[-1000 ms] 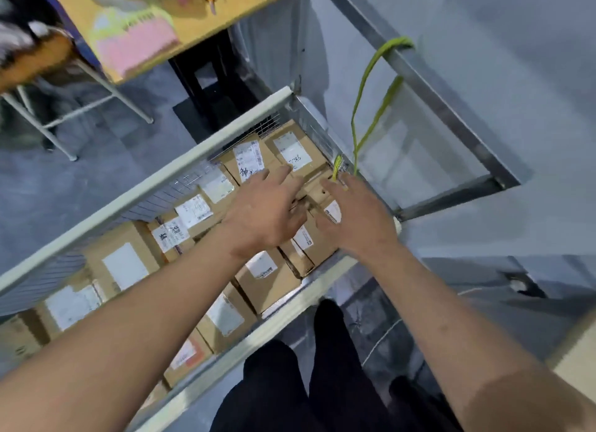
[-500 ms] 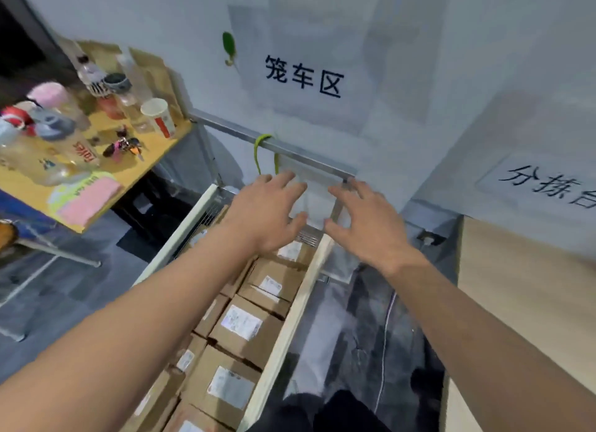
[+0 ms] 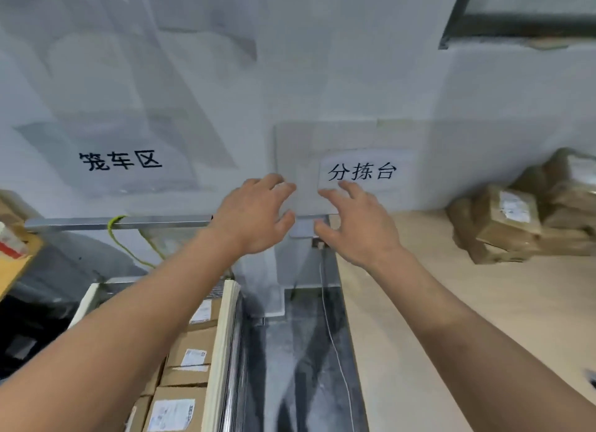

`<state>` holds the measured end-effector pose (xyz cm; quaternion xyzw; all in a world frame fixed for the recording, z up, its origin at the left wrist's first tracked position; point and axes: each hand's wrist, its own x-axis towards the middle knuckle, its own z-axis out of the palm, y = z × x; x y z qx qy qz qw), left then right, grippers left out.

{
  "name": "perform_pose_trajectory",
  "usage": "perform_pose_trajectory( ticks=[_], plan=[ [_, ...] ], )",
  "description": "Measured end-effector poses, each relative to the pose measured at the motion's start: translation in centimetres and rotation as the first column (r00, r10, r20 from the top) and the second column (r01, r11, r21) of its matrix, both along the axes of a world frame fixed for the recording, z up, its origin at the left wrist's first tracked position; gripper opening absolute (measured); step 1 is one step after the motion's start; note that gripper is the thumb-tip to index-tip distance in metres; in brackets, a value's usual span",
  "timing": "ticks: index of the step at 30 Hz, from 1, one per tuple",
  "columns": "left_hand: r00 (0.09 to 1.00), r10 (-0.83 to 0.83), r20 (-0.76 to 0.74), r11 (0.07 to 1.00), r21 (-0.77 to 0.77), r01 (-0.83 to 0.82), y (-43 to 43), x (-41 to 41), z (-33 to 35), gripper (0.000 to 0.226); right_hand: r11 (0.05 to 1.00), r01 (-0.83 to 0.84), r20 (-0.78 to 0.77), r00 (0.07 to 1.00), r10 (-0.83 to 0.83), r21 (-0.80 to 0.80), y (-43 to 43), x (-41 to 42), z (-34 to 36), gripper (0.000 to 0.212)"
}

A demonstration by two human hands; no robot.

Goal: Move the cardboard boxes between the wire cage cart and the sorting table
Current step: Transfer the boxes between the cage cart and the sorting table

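Cart boxes: brown cardboard boxes with white labels [image 3: 192, 351] lie lower left, in a row along the pale rim of the wire cage cart [image 3: 227, 335].
Table boxes: a pile of similar boxes [image 3: 503, 218] sits at the right edge on the light wooden sorting table [image 3: 532, 296].
Hands: left hand [image 3: 254, 215] and right hand [image 3: 358, 228] hang in the centre, apart, fingers spread, holding nothing.
Direction: cart boxes lie below the left hand; the pile, right of the right hand.
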<state>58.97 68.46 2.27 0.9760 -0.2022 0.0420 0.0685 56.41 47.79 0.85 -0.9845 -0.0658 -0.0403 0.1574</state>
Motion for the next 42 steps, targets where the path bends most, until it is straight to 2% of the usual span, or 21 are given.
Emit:
perform_pose_trajectory(
  ticks=[6,13,17,24,32,34,38,42],
  plan=[
    [0.985,-0.171,-0.013,0.985,-0.027,0.171,-8.2,2.5,0.9,0.058,0.982,0.185,0.052,0.981,-0.187,0.026,-7.7,-1.8,0.8,0.062],
    [0.928,-0.370,-0.038,0.929,-0.039,0.369,-17.6,7.1,0.6,0.058,0.909,0.416,0.021,0.909,-0.416,0.024,-14.5,-1.1,0.0,0.062],
    [0.877,-0.480,-0.013,0.876,-0.066,0.478,-22.2,9.9,0.1,0.054,0.840,0.542,0.001,0.841,-0.542,0.019,-17.8,0.1,-0.7,0.061],
    [0.748,-0.660,-0.067,0.751,-0.087,0.655,-30.3,15.3,-1.7,0.052,0.654,0.754,-0.034,0.657,-0.753,0.064,-22.3,2.8,-2.8,0.054],
    [0.649,-0.748,-0.138,0.658,-0.038,0.752,-39.3,16.6,-3.6,0.050,0.506,0.860,-0.073,0.511,-0.857,0.071,-28.6,2.6,-4.5,0.050],
    [0.652,-0.741,-0.160,0.664,-0.037,0.747,-41.5,16.8,-4.4,0.051,0.492,0.868,-0.082,0.497,-0.864,0.070,-30.6,2.4,-4.9,0.050],
    [0.663,-0.726,-0.182,0.681,-0.052,0.731,-46.0,17.5,-6.7,0.070,0.494,0.865,-0.094,0.501,-0.860,0.093,-34.9,2.7,-5.8,0.057],
    [0.705,-0.676,-0.217,0.726,-0.026,0.688,-49.9,18.0,-7.8,0.055,0.500,0.860,-0.086,0.508,-0.857,0.104,-39.2,4.3,-7.0,0.058]
  ],
)
